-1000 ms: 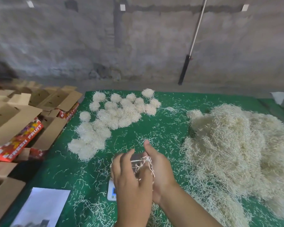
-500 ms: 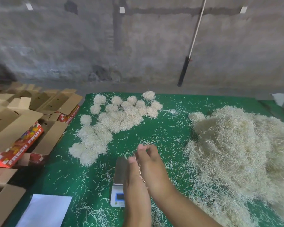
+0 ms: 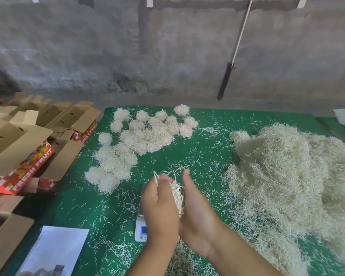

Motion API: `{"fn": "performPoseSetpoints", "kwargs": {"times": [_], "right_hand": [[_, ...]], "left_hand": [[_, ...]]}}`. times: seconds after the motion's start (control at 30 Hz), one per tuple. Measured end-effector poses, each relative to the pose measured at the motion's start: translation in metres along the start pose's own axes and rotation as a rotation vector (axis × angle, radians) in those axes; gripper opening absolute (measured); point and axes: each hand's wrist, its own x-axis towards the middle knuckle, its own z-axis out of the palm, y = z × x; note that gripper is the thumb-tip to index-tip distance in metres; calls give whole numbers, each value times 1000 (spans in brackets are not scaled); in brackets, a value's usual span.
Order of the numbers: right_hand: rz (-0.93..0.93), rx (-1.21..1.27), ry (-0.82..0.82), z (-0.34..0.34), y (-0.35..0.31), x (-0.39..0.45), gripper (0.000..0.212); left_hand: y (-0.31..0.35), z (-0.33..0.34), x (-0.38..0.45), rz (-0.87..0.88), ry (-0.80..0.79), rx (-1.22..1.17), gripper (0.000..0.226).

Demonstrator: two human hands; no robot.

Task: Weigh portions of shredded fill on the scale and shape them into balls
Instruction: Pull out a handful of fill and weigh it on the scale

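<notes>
A portion of pale shredded fill [image 3: 176,193] is pressed between my two palms above the small white scale [image 3: 140,228]. My left hand [image 3: 160,208] curls over the portion from the left, strands sticking out past its fingertips. My right hand [image 3: 197,212] cups it from the right with fingers fairly straight and the thumb raised. The scale's display end shows below my left hand; its pan is mostly hidden. A big heap of loose fill [image 3: 283,180] lies at the right. Several finished balls [image 3: 139,138] sit grouped at the back left of the green table [image 3: 205,154].
Open cardboard boxes with red FRESH FRUIT print [image 3: 26,156] stand off the table's left edge. A white sheet [image 3: 54,251] lies at the front left corner. Loose strands litter the green surface. A pole [image 3: 230,66] leans on the concrete wall behind.
Both hands lifted the portion off the scale and closed palm to palm around it; they have since parted slightly, with the fill now showing between them.
</notes>
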Motion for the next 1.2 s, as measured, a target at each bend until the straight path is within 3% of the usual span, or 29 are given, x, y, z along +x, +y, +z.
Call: {"fn": "performPoseSetpoints", "kwargs": {"times": [0.13,0.23,0.33,0.47,0.6,0.73,0.83,0.9,1.0,1.1,1.2], "right_hand": [[46,128,-37,-3,1,-5,69],[90,195,-13,-8,11,-1,69],[35,201,11,-13,12,1,61],[-30,-28,126,-32,19,14,51],[57,-108,197,-50,16,24,50],[193,-116,170,-77,28,31,76],[338,-116,205,-96,48,35,97],[343,-96,171,-107,58,38,93],[349,-116,229,-126,65,39,91],[365,-125,356,-161,78,31,82],[407,-86,462,-202,94,15,72]], "left_hand": [[-3,-3,-13,49,-173,114,36],[-17,-3,-20,288,-316,510,52],[-21,-3,-21,320,-371,744,59],[-39,-12,-27,167,-484,612,70],[-55,-35,-42,377,-643,695,58],[-76,-55,-38,425,-874,866,80],[-92,-58,-28,440,-975,904,81],[-104,-58,-21,352,-977,855,76],[-128,-55,13,139,-852,808,67],[-163,-49,66,87,-688,843,67],[-196,-34,108,63,-648,933,66]]}}
